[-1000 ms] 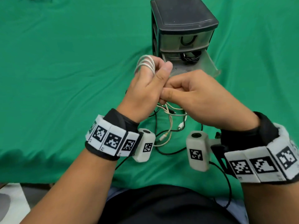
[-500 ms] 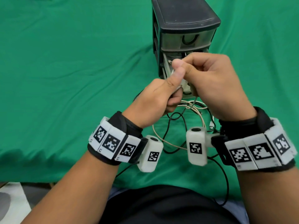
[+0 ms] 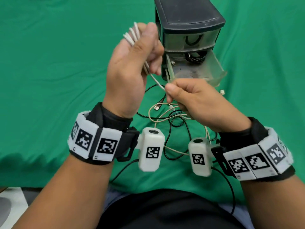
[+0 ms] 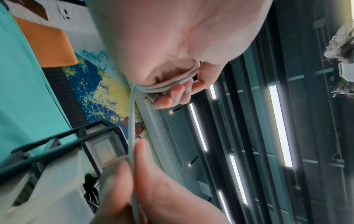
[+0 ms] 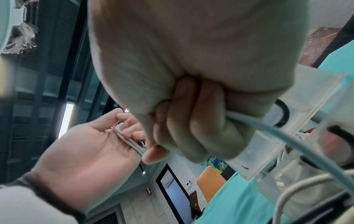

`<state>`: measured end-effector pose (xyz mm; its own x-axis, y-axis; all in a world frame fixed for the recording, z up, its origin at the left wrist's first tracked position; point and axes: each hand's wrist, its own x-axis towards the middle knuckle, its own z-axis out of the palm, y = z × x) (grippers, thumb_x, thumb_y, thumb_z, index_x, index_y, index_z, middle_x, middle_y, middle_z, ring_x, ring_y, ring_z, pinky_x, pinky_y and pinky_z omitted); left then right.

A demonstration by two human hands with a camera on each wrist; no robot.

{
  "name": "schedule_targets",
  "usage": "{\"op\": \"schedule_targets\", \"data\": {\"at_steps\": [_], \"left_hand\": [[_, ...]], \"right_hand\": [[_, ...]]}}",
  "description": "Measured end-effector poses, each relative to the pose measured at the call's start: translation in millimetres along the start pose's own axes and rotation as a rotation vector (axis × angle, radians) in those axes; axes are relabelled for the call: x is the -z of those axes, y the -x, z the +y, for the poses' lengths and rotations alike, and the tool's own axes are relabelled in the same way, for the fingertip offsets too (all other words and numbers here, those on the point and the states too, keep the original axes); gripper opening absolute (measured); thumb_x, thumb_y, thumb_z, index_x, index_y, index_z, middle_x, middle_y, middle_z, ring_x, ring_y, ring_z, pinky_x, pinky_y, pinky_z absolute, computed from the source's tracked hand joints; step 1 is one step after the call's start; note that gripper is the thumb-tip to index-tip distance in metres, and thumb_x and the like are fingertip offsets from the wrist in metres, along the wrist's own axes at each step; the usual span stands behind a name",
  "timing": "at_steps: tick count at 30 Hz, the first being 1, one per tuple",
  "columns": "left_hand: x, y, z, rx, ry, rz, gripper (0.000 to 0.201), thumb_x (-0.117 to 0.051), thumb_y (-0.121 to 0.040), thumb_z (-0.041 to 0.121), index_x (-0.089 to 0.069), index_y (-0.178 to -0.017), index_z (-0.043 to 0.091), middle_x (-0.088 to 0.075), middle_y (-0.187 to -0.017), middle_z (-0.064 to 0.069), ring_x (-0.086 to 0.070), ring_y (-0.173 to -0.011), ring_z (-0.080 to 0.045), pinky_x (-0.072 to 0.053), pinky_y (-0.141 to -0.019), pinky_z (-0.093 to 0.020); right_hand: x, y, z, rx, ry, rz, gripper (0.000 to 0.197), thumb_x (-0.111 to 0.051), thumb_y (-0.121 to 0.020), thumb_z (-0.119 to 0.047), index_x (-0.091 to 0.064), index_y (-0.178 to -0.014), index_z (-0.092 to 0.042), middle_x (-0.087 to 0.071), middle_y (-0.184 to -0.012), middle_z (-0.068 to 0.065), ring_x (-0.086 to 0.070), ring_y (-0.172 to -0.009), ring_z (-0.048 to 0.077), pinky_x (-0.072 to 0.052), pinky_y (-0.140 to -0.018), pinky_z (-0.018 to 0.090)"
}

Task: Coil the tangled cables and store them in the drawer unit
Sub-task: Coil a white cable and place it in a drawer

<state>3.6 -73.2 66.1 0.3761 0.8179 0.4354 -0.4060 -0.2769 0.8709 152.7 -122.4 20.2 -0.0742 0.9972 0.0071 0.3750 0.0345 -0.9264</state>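
My left hand (image 3: 140, 52) is raised in front of the drawer unit (image 3: 189, 35), palm toward me. Loops of a white cable (image 3: 132, 34) are wound round its fingers, which curl over the coil (image 4: 172, 84) (image 5: 126, 139). From that coil the cable's free strand (image 3: 156, 81) runs down to my right hand (image 3: 184, 98), which pinches it between thumb and fingers (image 5: 191, 128). Below both hands a tangle of black and white cables (image 3: 173, 119) lies on the green cloth. The lowest drawer (image 3: 198, 71) is pulled open; black cables (image 3: 194, 57) lie at its back.
The black drawer unit stands at the table's far middle, with a black cable visible through its upper clear drawer (image 3: 193, 40). A small white plug (image 3: 222, 92) lies right of the open drawer. Green cloth (image 3: 57, 63) covers the table all around.
My left hand has risen and turned palm toward me with the coil on its fingers. My right hand has dropped from in front of the drawer toward me, drawing the strand out.
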Motion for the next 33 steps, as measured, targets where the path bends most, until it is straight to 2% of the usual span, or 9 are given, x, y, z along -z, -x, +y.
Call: {"op": "schedule_targets", "data": {"at_steps": [4, 7, 11, 14, 17, 20, 23, 29, 33], "left_hand": [[9, -5, -6, -0.002, -0.093, 0.071, 0.022, -0.036, -0.098, 0.02, -0.04, -0.078, 0.013, -0.035, -0.067, 0.002, -0.032, -0.056, -0.013, -0.034, -0.057, -0.028], [15, -6, -15, -0.005, -0.286, 0.108, 0.018, -0.04, -0.098, 0.023, -0.042, -0.082, 0.016, -0.04, -0.068, 0.005, -0.034, -0.06, -0.013, -0.035, -0.061, -0.03], [19, -3, -27, 0.014, -0.688, 0.053, 0.021, -0.042, -0.098, 0.035, -0.044, -0.084, 0.021, -0.041, -0.075, 0.006, -0.038, -0.068, -0.01, -0.038, -0.068, -0.033], [19, 1, -33, 0.099, -0.862, -0.017, 0.037, -0.039, -0.099, 0.041, -0.05, -0.079, 0.012, -0.045, -0.072, 0.007, -0.043, -0.067, -0.01, -0.041, -0.069, -0.035], [15, 5, -33, 0.254, -0.808, -0.115, 0.062, -0.029, -0.096, 0.056, -0.057, -0.07, 0.008, -0.05, -0.057, 0.002, -0.047, -0.056, -0.017, -0.039, -0.059, -0.038], [4, 11, -26, 0.317, -0.706, -0.19, 0.07, -0.015, -0.099, 0.053, -0.055, -0.059, 0.011, -0.042, -0.042, 0.009, -0.037, -0.043, -0.005, -0.029, -0.048, -0.019], [-10, 19, -23, 0.318, -0.619, -0.309, 0.071, -0.015, -0.099, 0.049, -0.052, -0.052, 0.012, -0.037, -0.04, 0.007, -0.035, -0.041, -0.005, -0.027, -0.047, -0.013], [-21, 30, -21, 0.231, -0.487, -0.361, 0.053, -0.044, -0.099, 0.028, -0.049, -0.049, 0.013, -0.037, -0.043, 0.01, -0.034, -0.043, -0.004, -0.028, -0.051, -0.013], [-24, 29, -10, 0.173, -0.345, -0.31, 0.048, -0.04, -0.1, 0.023, -0.047, -0.054, 0.012, -0.04, -0.052, -0.019, -0.036, -0.049, -0.024, -0.03, -0.05, -0.032]], "right_hand": [[0, 8, -10, 0.012, 0.051, -0.102, 0.034, -0.049, -0.102, -0.033, -0.062, -0.075, -0.017, -0.031, -0.057, 0.004, -0.024, -0.047, 0.012, -0.021, -0.041, 0.019], [3, 12, -18, 0.026, 0.106, -0.164, 0.034, -0.05, -0.101, -0.033, -0.065, -0.078, -0.014, -0.029, -0.05, -0.005, -0.023, -0.046, 0.011, -0.021, -0.042, 0.021], [10, 17, -31, 0.072, 0.142, -0.226, 0.034, -0.051, -0.1, -0.035, -0.068, -0.079, -0.013, -0.026, -0.045, -0.009, -0.022, -0.043, 0.007, -0.021, -0.041, 0.018], [19, 21, -44, 0.116, 0.092, -0.158, 0.037, -0.055, -0.096, -0.039, -0.067, -0.07, -0.015, -0.029, -0.045, -0.007, -0.024, -0.043, 0.009, -0.023, -0.041, 0.019], [32, 21, -51, 0.177, 0.021, 0.045, 0.039, -0.058, -0.095, -0.039, -0.063, -0.062, -0.018, -0.036, -0.046, -0.004, -0.026, -0.046, 0.021, -0.027, -0.041, 0.034], [36, 16, -48, 0.184, -0.051, 0.203, 0.04, -0.059, -0.096, -0.038, -0.061, -0.061, -0.019, -0.034, -0.048, 0.001, -0.024, -0.047, 0.024, -0.024, -0.044, 0.046], [31, 11, -43, 0.174, -0.154, 0.278, 0.038, -0.059, -0.097, -0.035, -0.06, -0.062, -0.019, -0.036, -0.044, -0.008, -0.026, -0.042, 0.013, -0.023, -0.043, 0.039], [22, 5, -31, 0.188, -0.09, 0.34, 0.035, -0.063, -0.096, -0.032, -0.065, -0.064, -0.016, -0.047, -0.043, -0.014, -0.037, -0.044, 0.002, -0.03, -0.048, 0.016], [16, 4, -25, 0.154, -0.15, 0.267, 0.052, -0.058, -0.098, -0.034, -0.059, -0.06, 0.001, -0.047, -0.045, 0.0, -0.038, -0.049, 0.011, -0.032, -0.049, 0.017]]}}
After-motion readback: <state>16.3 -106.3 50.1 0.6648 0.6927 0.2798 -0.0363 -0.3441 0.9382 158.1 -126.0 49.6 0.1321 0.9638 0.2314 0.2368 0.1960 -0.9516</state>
